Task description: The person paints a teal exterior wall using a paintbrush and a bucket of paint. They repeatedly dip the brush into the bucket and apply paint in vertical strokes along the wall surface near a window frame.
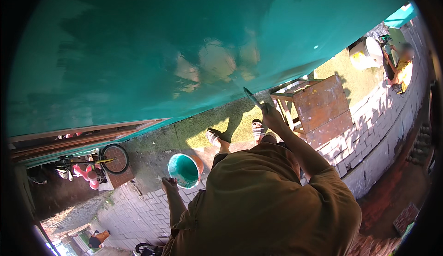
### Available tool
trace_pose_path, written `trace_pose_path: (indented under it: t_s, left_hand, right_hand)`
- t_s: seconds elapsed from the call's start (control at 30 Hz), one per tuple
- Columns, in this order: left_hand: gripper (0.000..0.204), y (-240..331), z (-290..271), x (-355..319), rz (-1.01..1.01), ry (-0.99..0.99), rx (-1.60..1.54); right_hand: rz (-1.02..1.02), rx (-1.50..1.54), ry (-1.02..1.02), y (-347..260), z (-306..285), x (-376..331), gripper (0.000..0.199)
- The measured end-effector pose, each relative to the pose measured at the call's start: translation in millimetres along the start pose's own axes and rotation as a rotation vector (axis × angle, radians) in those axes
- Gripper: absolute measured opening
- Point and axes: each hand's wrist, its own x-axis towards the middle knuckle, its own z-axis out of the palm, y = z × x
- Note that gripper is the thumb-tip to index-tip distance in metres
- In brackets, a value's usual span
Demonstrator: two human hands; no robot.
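Observation:
A paintbrush (251,96) with teal-coated bristles points up and left from my right hand (273,118), which is closed round its handle. Its tip is close to the glossy teal wall (138,48); I cannot tell whether they touch. My left hand (170,185) hangs to the left of a bucket (199,164), with fingers curled and nothing visible in them. Teal paint coats the inside of that bucket, which stands on the ground left of my sandalled feet. Wet-looking patches on the wall reflect light.
A paint-spotted wooden table (323,106) stands just right of my right arm. Beyond it are a white bucket (365,54) and a person in yellow (404,74), low to the ground. A small bicycle (115,158) is at the left, by a wooden frame (87,136). Pale paving (143,210) runs behind me.

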Motion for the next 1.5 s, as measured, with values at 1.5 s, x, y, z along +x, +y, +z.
trace_pose_path:
  t_s: [1.5]
  left_hand:
    - [0.025, -3, 75, 1, 0.01, -0.223, 0.0]
  right_hand:
    - [0.431, 0.258, 0.162, 21, 9, 49, 0.046]
